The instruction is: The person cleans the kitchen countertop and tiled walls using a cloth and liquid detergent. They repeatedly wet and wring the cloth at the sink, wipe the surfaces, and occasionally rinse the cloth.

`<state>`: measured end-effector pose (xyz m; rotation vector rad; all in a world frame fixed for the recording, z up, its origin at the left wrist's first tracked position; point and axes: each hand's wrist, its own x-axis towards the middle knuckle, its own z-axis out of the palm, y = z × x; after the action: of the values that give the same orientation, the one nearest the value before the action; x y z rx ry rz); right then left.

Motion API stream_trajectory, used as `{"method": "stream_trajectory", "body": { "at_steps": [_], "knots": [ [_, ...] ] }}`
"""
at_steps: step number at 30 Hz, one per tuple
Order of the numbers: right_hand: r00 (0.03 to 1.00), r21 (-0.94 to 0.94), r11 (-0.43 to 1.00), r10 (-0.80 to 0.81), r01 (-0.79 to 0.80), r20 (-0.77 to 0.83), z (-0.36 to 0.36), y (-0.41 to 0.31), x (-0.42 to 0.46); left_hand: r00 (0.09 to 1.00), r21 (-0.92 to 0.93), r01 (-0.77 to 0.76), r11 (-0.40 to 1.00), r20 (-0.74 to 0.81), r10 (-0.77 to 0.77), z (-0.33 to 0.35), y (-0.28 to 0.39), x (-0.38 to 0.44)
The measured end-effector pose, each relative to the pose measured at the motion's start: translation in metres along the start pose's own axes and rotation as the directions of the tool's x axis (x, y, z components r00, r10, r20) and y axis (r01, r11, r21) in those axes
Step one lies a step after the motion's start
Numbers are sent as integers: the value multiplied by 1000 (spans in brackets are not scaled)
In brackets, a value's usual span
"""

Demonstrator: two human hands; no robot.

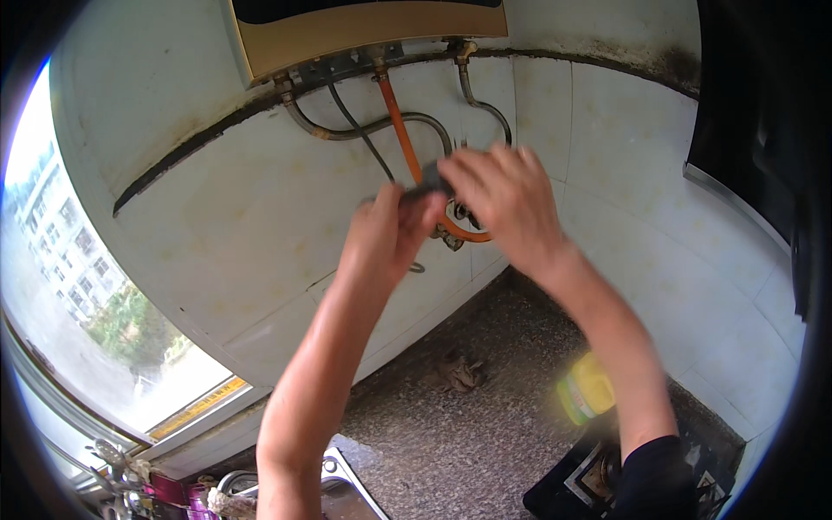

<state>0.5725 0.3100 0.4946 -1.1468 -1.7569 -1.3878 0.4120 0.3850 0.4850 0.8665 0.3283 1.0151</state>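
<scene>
Both hands are raised in front of the tiled wall, below a gold and black wall-mounted water heater. My left hand grips a dark grey object, blurred by motion, so its kind is unclear. My right hand closes on the other end of it. Behind the hands hang an orange gas hose, a thin black cable and a braided metal hose. Another metal hose descends behind my right hand. Partly hidden by the hands is a valve fitting where the orange hose loops.
Below lies a speckled stone countertop with a crumpled brown rag. A yellow bottle stands near a black gas stove. A metal sink is at lower left, a window at left, a black range hood at right.
</scene>
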Motion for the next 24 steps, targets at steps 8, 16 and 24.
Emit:
{"method": "stream_trajectory", "body": {
  "at_steps": [8, 16, 24],
  "knots": [
    [953, 66, 997, -46, 27, 300, 115, 112, 30, 972, -147, 236, 961, 23, -235, 27, 5, 116],
    [795, 389, 698, 472, -601, 380, 131, 112, -32, 915, 445, 389, 807, -87, -393, 8, -12, 102],
    [720, 478, 565, 648, -673, 248, 78, 63, -73, 940, 809, 178, 561, 29, -341, 9, 15, 59]
  ]
}}
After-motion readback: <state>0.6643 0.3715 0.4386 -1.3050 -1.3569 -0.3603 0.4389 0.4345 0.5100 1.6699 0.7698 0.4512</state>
